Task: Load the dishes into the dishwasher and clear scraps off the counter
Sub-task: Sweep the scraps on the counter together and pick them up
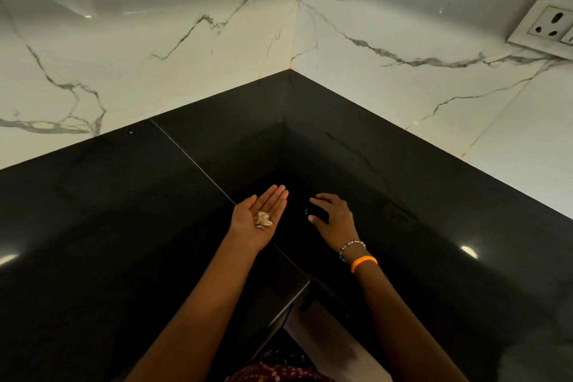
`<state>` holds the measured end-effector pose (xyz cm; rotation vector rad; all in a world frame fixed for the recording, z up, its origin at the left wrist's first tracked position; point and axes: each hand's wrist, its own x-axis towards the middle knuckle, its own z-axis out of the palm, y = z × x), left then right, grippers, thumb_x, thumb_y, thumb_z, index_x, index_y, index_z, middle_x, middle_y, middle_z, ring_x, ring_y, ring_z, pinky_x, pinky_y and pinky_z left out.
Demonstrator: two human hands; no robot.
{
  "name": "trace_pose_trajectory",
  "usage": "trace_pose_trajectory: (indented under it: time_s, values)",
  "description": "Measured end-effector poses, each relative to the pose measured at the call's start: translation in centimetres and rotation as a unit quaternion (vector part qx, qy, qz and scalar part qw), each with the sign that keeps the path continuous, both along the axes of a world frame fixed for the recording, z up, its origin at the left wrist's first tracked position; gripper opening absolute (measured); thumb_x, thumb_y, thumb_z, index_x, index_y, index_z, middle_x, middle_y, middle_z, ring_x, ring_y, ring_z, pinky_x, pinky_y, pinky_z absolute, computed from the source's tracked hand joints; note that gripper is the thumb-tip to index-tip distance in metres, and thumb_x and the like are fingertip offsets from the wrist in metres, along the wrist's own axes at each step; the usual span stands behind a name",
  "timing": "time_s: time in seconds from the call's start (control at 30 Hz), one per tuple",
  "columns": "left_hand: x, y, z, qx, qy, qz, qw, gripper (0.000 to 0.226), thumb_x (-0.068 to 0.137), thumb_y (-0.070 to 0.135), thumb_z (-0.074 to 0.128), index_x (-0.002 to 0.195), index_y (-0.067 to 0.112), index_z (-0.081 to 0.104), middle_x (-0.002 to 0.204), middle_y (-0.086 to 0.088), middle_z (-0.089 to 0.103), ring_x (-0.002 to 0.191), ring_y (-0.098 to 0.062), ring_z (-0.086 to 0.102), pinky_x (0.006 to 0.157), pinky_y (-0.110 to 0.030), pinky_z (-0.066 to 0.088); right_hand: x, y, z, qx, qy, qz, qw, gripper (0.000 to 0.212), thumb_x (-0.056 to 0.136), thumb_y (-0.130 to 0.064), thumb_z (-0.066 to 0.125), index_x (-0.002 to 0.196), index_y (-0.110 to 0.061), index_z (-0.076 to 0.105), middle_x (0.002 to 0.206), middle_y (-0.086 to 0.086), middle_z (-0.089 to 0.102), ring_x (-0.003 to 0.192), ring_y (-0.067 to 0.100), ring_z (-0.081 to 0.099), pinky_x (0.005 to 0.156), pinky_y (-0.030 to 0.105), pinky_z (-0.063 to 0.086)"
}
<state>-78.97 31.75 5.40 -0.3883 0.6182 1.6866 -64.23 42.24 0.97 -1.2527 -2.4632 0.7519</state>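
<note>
Her left hand [260,220] lies flat, palm up, cradling pale scraps [263,219], while the right hand [333,220] hovers, fingers loosely spread, over the black desk [124,226].

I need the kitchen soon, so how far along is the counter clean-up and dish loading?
Partly done: a few pale scraps already lie in the upturned left hand. In hand: the right hand reaches down to the black counter, apparently gathering more. Left: binning the scraps. No dishes or dishwasher show, so loading can't be judged.

Pale, papery scraps [263,219] heaped in upturned left palm [259,220].
</note>
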Motion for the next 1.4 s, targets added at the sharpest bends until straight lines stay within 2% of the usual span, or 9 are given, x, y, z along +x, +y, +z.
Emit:
trace_pose_trajectory:
  time_s: [0.2, 0.33, 0.5, 0.77, 0.9, 1.03, 1.17, 1.3, 1.4]
  values:
    - [-0.4, -0.3, -0.2, -0.002, -0.004, 0.005, 1.0, 0.044, 0.1, 0.022, 0.028, 0.107, -0.007, 0.06, 0.103, -0.022, 0.067, 0.103, -0.03, 0.062, 0.091, -0.036, 0.048, -0.3, 1.4, -0.4, -0.007, 0.045, -0.004, 0.999, 0.026, 0.075, -0.026, 0.074, 0.1, -0.024, 0.072, 0.12, -0.005, 0.057, 0.115, 0.018, 0.047, 0.098, 0.037, 0.038]
    - [-0.4, -0.3, -0.3, -0.002, -0.006, 0.003, 1.0, 0.044, 0.1, 0.023, 0.028, 0.107, -0.007, 0.06, 0.102, -0.022, 0.068, 0.098, -0.03, 0.064, 0.088, -0.036, 0.049, -1.0, 2.3, -0.1, -0.009, 0.041, -0.002, 0.999, 0.012, 0.075, -0.025, 0.074, 0.085, -0.019, 0.073, 0.106, -0.005, 0.06, 0.103, 0.016, 0.048, 0.085, 0.028, 0.035]
    - [-0.7, -0.2, -0.5, 0.0, -0.009, 0.005, 1.0, 0.043, 0.1, 0.023, 0.029, 0.11, -0.006, 0.06, 0.103, -0.022, 0.067, 0.098, -0.03, 0.063, 0.082, -0.037, 0.051, -1.5, 2.6, 1.1, -0.019, -0.007, 0.067, 0.998, 0.007, 0.081, -0.023, 0.068, 0.085, -0.017, 0.068, 0.096, -0.006, 0.057, 0.091, 0.011, 0.046, 0.084, 0.029, 0.039]
    - [-0.4, 0.3, -0.2, 0.0, -0.004, 0.01, 1.0, 0.043, 0.1, 0.021, 0.028, 0.108, -0.008, 0.059, 0.104, -0.023, 0.065, 0.097, -0.031, 0.062, 0.089, -0.036, 0.048, -2.5, 1.5, 1.1, 0.111, -0.143, 0.096, 0.979, 0.019, 0.095, -0.023, 0.046, 0.108, -0.018, 0.058, 0.119, 0.0, 0.048, 0.102, 0.017, 0.054, 0.087, 0.03, 0.047]
    - [-0.3, -0.2, 0.0, 0.0, -0.008, 0.013, 1.0, 0.043, 0.1, 0.021, 0.028, 0.107, -0.008, 0.059, 0.105, -0.024, 0.065, 0.106, -0.03, 0.06, 0.09, -0.037, 0.047, -3.7, 3.5, 1.9, -0.05, -0.078, 0.001, 0.996, 0.019, 0.094, -0.016, 0.045, 0.096, -0.007, 0.062, 0.111, 0.012, 0.057, 0.094, 0.027, 0.06, 0.086, 0.033, 0.046]
    - [-0.1, -0.8, 0.3, -0.004, -0.016, 0.018, 1.0, 0.043, 0.1, 0.021, 0.027, 0.107, -0.008, 0.059, 0.112, -0.023, 0.063, 0.109, -0.032, 0.058, 0.093, -0.037, 0.045, -3.7, 2.9, 4.3, -0.169, 0.056, -0.063, 0.982, 0.02, 0.096, -0.012, 0.042, 0.078, -0.014, 0.05, 0.078, 0.004, 0.052, 0.063, 0.011, 0.05, 0.055, 0.017, 0.036]
    - [1.0, -1.3, 0.0, -0.004, -0.015, 0.012, 1.0, 0.044, 0.1, 0.021, 0.027, 0.108, -0.008, 0.058, 0.106, -0.026, 0.065, 0.102, -0.032, 0.059, 0.094, -0.037, 0.044, -3.4, -1.2, 6.7, -0.051, 0.062, 0.025, 0.996, 0.011, 0.093, -0.014, 0.049, 0.085, -0.014, 0.058, 0.087, -0.001, 0.052, 0.08, 0.01, 0.048, 0.066, 0.014, 0.033]
    - [2.0, -1.4, 0.0, -0.023, -0.001, 0.002, 1.0, 0.042, 0.101, 0.021, 0.028, 0.096, -0.004, 0.061, 0.07, -0.019, 0.071, 0.083, -0.026, 0.062, 0.077, -0.032, 0.049, -3.7, -6.0, 7.4, 0.04, 0.016, 0.149, 0.988, 0.013, 0.088, -0.019, 0.058, 0.088, -0.013, 0.07, 0.1, 0.001, 0.056, 0.091, 0.011, 0.048, 0.079, 0.018, 0.039]
    - [2.0, -1.5, 0.1, -0.009, -0.001, -0.008, 1.0, 0.044, 0.101, 0.022, 0.026, 0.096, -0.005, 0.061, 0.077, -0.022, 0.071, 0.089, -0.029, 0.063, 0.075, -0.033, 0.05, -3.7, -6.1, 7.5, 0.088, 0.031, 0.085, 0.992, 0.01, 0.075, -0.027, 0.071, 0.08, -0.019, 0.068, 0.103, -0.003, 0.055, 0.095, 0.013, 0.045, 0.082, 0.028, 0.039]
